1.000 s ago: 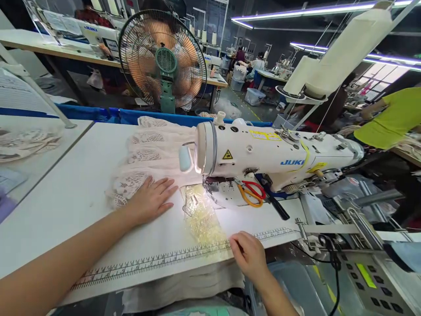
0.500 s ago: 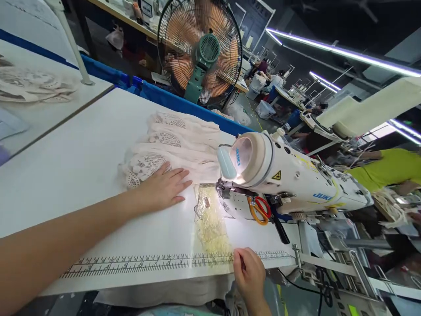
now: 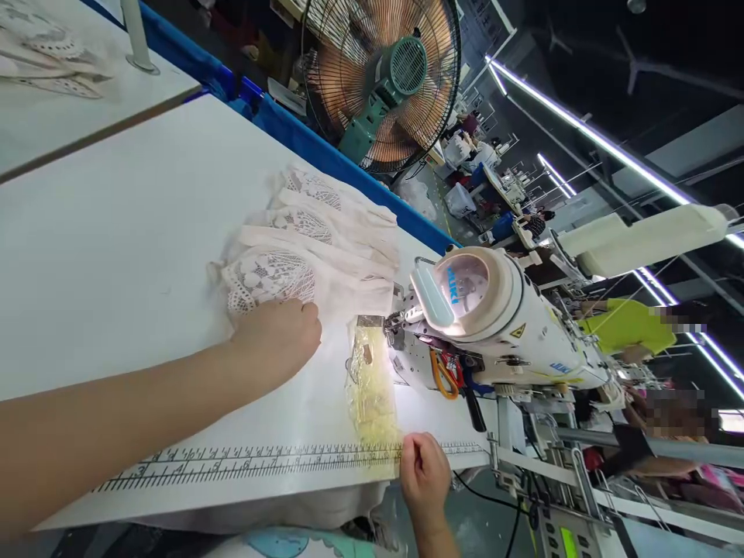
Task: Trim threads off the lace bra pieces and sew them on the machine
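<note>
Cream lace fabric pieces (image 3: 273, 271) lie overlapped on the white table, left of the sewing machine (image 3: 511, 318). My left hand (image 3: 279, 337) is closed on the near edge of the lowest piece, its knuckles up and fingertips hidden. At the table's front edge, my right hand (image 3: 427, 473) is curled closed beside the ruler strip (image 3: 261, 463); whether it holds anything cannot be seen. Between the hands, a yellowish, clear-covered strip (image 3: 372, 395) runs from near the machine's needle area down to the ruler.
Orange-handled scissors (image 3: 445, 380) and a black-handled tool (image 3: 475, 409) lie under the machine arm. Behind the table's blue edging (image 3: 314, 128) stands a large fan (image 3: 384, 85). More lace fabric (image 3: 46, 54) lies on the adjoining table. A person in a yellow-green top (image 3: 628, 325) is at right.
My left hand has gone from lying flat with fingers spread to closed on the lace fabric. My right hand stays curled at the table edge. The camera view has shifted and tilted.
</note>
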`<state>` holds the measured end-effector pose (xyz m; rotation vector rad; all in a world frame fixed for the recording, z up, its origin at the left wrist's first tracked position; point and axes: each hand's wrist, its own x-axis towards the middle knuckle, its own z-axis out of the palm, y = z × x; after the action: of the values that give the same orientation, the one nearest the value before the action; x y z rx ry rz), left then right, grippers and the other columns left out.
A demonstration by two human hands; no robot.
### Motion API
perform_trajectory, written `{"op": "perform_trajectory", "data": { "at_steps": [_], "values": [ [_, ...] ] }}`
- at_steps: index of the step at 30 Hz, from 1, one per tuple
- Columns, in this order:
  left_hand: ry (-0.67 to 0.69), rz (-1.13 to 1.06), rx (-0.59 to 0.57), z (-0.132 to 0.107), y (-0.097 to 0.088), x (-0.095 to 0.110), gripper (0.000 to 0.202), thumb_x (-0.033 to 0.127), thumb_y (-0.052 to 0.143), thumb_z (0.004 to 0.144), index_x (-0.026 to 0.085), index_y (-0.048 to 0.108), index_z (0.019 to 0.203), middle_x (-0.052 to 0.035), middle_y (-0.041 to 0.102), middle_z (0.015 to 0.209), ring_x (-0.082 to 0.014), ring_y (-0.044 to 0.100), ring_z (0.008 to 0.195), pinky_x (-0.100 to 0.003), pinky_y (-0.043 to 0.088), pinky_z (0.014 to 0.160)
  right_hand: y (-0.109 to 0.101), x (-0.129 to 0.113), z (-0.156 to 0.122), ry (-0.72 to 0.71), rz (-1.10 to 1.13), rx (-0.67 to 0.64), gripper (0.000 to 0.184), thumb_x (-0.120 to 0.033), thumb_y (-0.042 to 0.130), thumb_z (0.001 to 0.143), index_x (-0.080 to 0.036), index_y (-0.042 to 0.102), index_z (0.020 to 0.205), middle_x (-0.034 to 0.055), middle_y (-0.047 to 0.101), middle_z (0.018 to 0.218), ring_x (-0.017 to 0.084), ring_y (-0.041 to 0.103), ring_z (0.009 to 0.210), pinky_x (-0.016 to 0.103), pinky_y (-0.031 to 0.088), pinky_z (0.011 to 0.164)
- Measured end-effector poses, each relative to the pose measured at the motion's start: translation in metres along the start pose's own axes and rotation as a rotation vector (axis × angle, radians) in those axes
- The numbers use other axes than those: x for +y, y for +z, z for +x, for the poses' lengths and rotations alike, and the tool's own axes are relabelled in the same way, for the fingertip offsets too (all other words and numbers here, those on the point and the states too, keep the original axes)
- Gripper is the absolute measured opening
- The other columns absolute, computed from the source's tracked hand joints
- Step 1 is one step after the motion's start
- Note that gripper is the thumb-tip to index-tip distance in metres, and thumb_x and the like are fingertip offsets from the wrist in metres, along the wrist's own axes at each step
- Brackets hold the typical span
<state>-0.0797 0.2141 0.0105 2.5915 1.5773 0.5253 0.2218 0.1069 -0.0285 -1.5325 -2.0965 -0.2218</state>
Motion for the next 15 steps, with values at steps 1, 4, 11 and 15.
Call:
{"op": "perform_trajectory", "data": {
  "at_steps": [1, 4, 11, 15],
  "values": [
    [0.002, 0.036, -0.028, 0.001, -0.003, 0.001, 0.021, 0.008, 0.051, 0.083, 0.008, 0.063, 0.066, -0.0105, 0.055, 0.067, -0.0226, 0.052, 0.066, -0.030, 0.034, 0.052, 0.000, 0.000, 0.000, -0.001, -0.001, 0.002, 0.026, -0.021, 0.042, 0.091, -0.019, 0.047, 0.066, -0.0038, 0.042, 0.054, 0.011, 0.042, 0.047, 0.022, 0.032, 0.047],
    [-0.001, 0.125, -0.109, 0.006, -0.012, 0.006, 0.019, 0.012, 0.054, 0.084, 0.007, 0.066, 0.070, -0.0131, 0.057, 0.072, -0.0268, 0.055, 0.070, -0.032, 0.037, 0.052, 0.001, 0.001, 0.000, -0.003, -0.001, 0.012, 0.025, -0.020, 0.042, 0.091, -0.019, 0.047, 0.067, -0.0038, 0.042, 0.054, 0.011, 0.042, 0.047, 0.022, 0.032, 0.047],
    [-0.024, 0.267, -0.268, 0.014, -0.020, 0.006, 0.029, 0.029, 0.048, 0.092, 0.007, 0.067, 0.094, -0.0142, 0.060, 0.092, -0.0277, 0.058, 0.084, -0.036, 0.044, 0.065, 0.000, 0.003, -0.001, -0.006, 0.013, 0.011, 0.023, -0.019, 0.042, 0.090, -0.019, 0.047, 0.068, -0.0036, 0.042, 0.054, 0.011, 0.042, 0.048, 0.022, 0.033, 0.048],
    [-0.032, 0.284, -0.260, 0.014, -0.017, 0.002, 0.031, 0.032, 0.048, 0.092, 0.007, 0.066, 0.099, -0.0140, 0.059, 0.097, -0.0269, 0.057, 0.088, -0.036, 0.044, 0.071, 0.000, 0.004, -0.003, -0.003, 0.014, 0.001, 0.022, -0.019, 0.042, 0.091, -0.019, 0.048, 0.069, -0.0033, 0.043, 0.055, 0.012, 0.042, 0.049, 0.023, 0.033, 0.049]
  ]
}}
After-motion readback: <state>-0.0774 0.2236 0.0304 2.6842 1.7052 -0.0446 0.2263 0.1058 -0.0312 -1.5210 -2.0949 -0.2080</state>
